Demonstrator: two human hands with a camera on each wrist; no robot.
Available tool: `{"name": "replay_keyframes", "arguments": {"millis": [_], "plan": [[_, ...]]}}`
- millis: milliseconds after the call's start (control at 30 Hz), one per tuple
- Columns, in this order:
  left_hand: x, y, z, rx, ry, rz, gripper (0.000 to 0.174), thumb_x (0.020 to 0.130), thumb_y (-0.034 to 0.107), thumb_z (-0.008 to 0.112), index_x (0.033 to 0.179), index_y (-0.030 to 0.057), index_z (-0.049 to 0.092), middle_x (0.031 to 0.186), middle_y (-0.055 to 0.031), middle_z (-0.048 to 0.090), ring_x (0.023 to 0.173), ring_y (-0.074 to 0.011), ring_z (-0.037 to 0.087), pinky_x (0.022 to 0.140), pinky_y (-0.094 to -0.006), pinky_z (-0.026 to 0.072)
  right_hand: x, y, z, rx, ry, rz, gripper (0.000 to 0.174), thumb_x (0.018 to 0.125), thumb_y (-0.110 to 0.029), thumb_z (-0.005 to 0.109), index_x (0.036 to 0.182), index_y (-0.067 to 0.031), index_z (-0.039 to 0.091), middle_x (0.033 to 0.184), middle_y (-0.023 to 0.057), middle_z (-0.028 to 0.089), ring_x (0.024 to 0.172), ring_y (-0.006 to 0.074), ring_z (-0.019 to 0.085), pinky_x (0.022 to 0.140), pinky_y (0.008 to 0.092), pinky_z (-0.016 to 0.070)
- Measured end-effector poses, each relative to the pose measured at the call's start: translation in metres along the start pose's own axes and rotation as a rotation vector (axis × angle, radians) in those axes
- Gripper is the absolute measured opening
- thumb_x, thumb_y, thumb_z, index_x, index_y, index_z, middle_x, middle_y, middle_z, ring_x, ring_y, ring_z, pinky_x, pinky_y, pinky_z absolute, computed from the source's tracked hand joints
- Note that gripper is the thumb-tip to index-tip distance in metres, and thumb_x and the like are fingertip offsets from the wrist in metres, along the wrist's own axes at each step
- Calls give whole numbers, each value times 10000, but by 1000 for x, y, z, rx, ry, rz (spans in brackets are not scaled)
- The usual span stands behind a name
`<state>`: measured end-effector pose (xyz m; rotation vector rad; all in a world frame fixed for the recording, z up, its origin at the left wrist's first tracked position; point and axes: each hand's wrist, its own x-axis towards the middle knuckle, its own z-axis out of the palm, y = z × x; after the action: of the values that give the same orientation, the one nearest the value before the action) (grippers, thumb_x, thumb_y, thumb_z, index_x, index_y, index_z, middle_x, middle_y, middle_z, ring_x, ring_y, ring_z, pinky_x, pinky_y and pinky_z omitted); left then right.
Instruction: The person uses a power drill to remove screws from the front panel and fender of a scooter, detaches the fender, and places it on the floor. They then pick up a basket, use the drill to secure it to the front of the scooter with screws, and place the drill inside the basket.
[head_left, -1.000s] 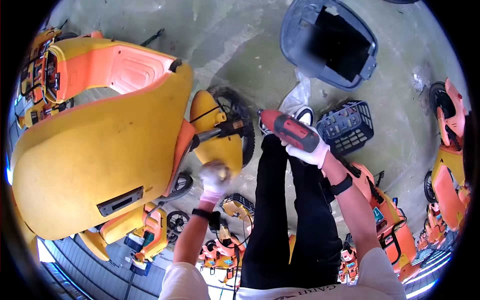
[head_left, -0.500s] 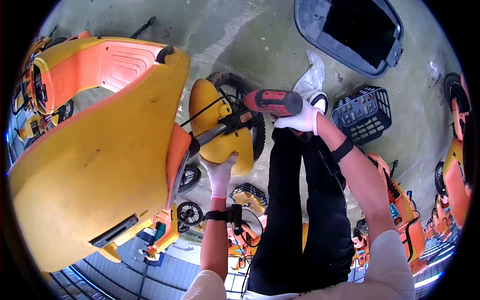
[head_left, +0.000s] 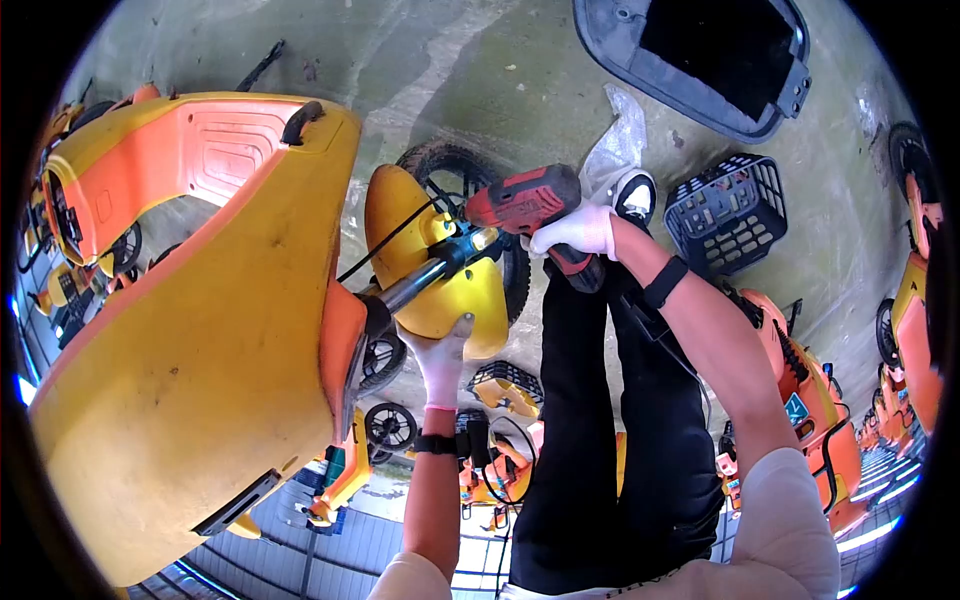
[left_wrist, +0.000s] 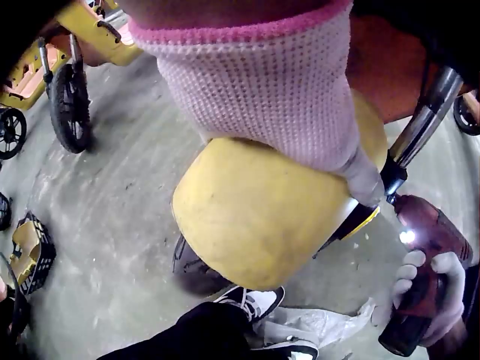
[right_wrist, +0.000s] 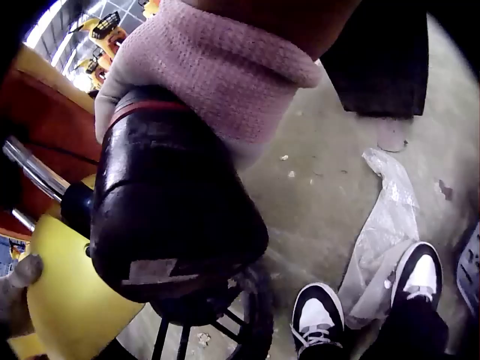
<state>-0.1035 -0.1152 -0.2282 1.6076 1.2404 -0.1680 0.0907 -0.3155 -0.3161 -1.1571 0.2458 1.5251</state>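
A yellow front mudguard (head_left: pixel 480 305) sits over the black wheel (head_left: pixel 432 160) of a yellow and orange scooter (head_left: pixel 220 300). My gloved left hand (head_left: pixel 438 362) grips its near end, thumb on top and fingers under the edge. In my gloved right hand (head_left: pixel 575 232) is a red and black cordless drill (head_left: pixel 530 198), held by its handle. The drill's nose points at the lower end of the metal fork leg (head_left: pixel 415 282), beside the mudguard. Its lamp shines, and in the left wrist view the bit (left_wrist: pixel 391 198) meets the fork's end.
A black plastic basket (head_left: pixel 725 215) and a large dark grey bin (head_left: pixel 690 110) lie on the floor to the right. Clear plastic sheeting (head_left: pixel 612 140) lies by my shoes (head_left: pixel 635 195). Other orange scooters (head_left: pixel 810 400) stand behind and to the right.
My left hand has gone from blurred motion by the mudguard to gripping its edge. The drill has moved left onto the fork's end, and light now falls there.
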Motion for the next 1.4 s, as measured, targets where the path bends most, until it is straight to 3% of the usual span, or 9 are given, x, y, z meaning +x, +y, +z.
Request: {"name": "replay_keyframes", "arguments": {"millis": [33, 133, 567, 667, 767, 833, 1100, 1233, 1400], "plan": [[-1, 2, 1, -8, -9, -22, 1000, 621, -48, 749, 1354, 65, 78, 1270, -106, 329, 1121, -191, 419, 927, -310, 405, 2, 2, 0, 10, -18, 10, 266, 576, -136, 699, 815, -24, 662, 750, 42, 636, 681, 131, 557, 643, 264, 462], [-3, 6, 3, -135, -5, -126, 1002, 623, -61, 742, 1358, 76, 74, 1271, -105, 329, 1128, -188, 411, 940, -312, 392, 3, 4, 0, 16, -38, -10, 255, 575, -121, 696, 809, -25, 662, 755, 41, 639, 682, 131, 561, 647, 262, 463], [-1, -8, -6, -56, -21, -40, 1009, 626, -30, 759, 1359, 75, 74, 1271, -111, 329, 1131, -191, 405, 955, -325, 375, 11, 5, -4, 84, -121, 59, 215, 586, -156, 683, 755, -26, 648, 708, 50, 624, 633, 139, 547, 598, 268, 443], [-5, -1, 0, -66, -31, -17, 994, 632, -32, 751, 1353, 74, 76, 1268, -112, 331, 1131, -195, 404, 958, -334, 372, 4, -10, -6, 89, -123, 76, 196, 607, -144, 673, 760, -27, 643, 705, 45, 615, 658, 135, 542, 614, 266, 438], [-7, 15, 8, -93, -11, -44, 794, 681, -72, 712, 1271, 52, 196, 1198, -83, 402, 1050, -155, 457, 877, -287, 426, -3, -24, -8, 52, -145, 114, 188, 634, -142, 664, 779, -24, 640, 723, 47, 618, 678, 133, 547, 639, 263, 436], [-3, 8, 2, -23, -22, -98, 985, 635, -49, 737, 1341, 94, 66, 1278, -113, 321, 1152, -201, 389, 969, -353, 361, -4, -27, -8, 54, -114, 253, 200, 651, -148, 658, 798, -14, 640, 753, 53, 627, 674, 129, 554, 642, 269, 438], [-4, 9, 4, -24, -21, -47, 977, 631, -55, 727, 1339, 103, 73, 1283, -118, 314, 1154, -205, 392, 978, -358, 361, 3, -21, -11, 409, -276, 129, 222, 705, -85, 597, 909, 3, 618, 788, 85, 637, 678, 153, 596, 650, 261, 484], [-4, 10, 6, -30, -4, -45, 971, 627, -53, 731, 1333, 101, 82, 1280, -121, 320, 1139, -206, 409, 973, -352, 371, 1, -25, -12, 418, -270, 264, 223, 719, -93, 601, 921, 1, 610, 812, 82, 639, 695, 150, 605, 656, 258, 488], [-5, 13, 6, -42, -7, -51, 964, 623, -63, 731, 1326, 93, 90, 1274, -124, 330, 1132, -204, 414, 961, -348, 385, 10, -4, -13, 295, -306, 209, 212, 717, -128, 628, 894, -13, 613, 800, 83, 642, 709, 156, 609, 669, 265, 487]]}}
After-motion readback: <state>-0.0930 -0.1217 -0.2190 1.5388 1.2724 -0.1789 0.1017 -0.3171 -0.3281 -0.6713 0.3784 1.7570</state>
